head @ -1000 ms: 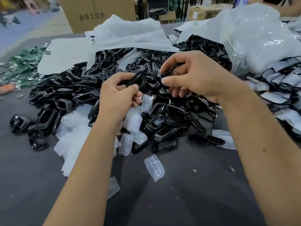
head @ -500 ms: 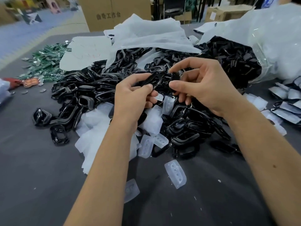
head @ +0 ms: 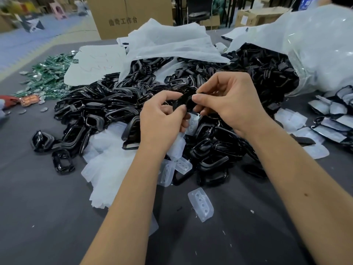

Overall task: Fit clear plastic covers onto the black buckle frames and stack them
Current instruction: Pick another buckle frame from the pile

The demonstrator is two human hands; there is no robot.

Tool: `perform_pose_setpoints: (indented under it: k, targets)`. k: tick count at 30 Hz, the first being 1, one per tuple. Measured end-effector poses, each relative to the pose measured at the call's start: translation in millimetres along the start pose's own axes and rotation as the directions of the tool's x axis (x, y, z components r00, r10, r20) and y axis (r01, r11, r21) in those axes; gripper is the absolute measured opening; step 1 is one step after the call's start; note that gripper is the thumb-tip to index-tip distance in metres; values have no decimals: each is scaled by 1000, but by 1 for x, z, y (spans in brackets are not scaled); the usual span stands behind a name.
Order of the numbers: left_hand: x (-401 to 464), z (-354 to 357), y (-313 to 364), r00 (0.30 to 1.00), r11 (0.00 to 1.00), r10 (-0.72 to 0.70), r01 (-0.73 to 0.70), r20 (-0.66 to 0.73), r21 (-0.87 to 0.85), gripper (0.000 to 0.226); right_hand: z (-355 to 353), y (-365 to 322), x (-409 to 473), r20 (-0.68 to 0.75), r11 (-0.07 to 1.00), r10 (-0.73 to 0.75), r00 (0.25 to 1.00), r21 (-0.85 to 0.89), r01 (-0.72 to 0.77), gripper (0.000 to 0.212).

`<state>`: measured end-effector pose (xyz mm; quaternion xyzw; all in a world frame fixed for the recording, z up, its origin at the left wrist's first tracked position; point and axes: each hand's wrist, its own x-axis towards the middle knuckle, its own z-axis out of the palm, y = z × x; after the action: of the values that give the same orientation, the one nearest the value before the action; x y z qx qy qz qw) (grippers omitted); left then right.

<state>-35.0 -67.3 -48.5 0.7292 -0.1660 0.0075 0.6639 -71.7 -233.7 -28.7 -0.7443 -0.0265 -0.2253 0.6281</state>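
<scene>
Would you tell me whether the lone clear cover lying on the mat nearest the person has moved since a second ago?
No. The lone clear cover keeps its place relative to the black frame pile; only the camera shifted.

- The place looked like a small factory or packing workshop, not a home.
- A wide work table (head: 47, 217) covered in dark grey cloth held a large heap of identical black buckle frames (head: 107, 104), with more spilling from a big clear plastic bag (head: 315, 54).
- Loose clear plastic covers (head: 200, 204) lay scattered among them, and finished pieces (head: 332, 119) were stacked at the right edge.
- A pile of small green parts (head: 51, 77) sat at the far left.
- Behind the table stood a tall cardboard box (head: 129, 16) printed with characters, further cartons (head: 256, 16) and dark metal racks (head: 191, 8).
</scene>
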Motion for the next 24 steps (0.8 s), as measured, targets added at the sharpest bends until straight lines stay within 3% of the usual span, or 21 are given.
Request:
perform_pose_setpoints:
  k: [8,15,19,24]
  targets:
    - [0,-1,2,992,975,-86,103,93,-196,24,-3,0,0,-164,998,52,985,-29,-57,11]
    - [1,1,1,985,948,-144,164,91,-273,36,-1,-5,-1,-93,995,93,991,34,-90,8]
    - [2,2,0,986,952,-120,147,118,-268,46,4,-5,-2,-66,993,72,995,-93,-78,9]
    - [4,-1,-2,983,943,-156,177,96,-281,39,8,-5,-5,-68,975,70,995,-208,-82,10]
